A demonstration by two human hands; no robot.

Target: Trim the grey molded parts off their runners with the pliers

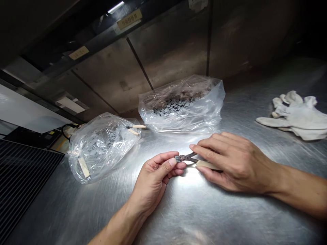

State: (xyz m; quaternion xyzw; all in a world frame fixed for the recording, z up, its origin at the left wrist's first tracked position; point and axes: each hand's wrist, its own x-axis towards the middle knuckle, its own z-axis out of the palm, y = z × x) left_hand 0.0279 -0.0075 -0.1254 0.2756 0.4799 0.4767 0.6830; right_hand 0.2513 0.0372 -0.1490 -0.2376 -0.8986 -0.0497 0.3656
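Between the thumb and fingers of my left hand [158, 172] is a small grey piece [177, 159], mostly covered by the fingertips. My right hand [233, 161] is wrapped round the cream handles of a pair of small cutting pliers [190, 158]. Their dark jaws point left and meet the grey piece at my left fingertips. Whether the jaws are closed on it is too small to tell. Both hands are over the metal table [194, 211]. Behind them stands an open clear plastic bag [184, 119] with many small grey pieces [176, 104] inside.
At the left lies another clear bag [102, 149] with fewer grey pieces. A second cream-handled tool [136, 129] rests at its right edge, and a cream object [83, 167] is at its lower left. White gloves [298, 117] lie at the right. A metal wall [173, 58] closes off the back.
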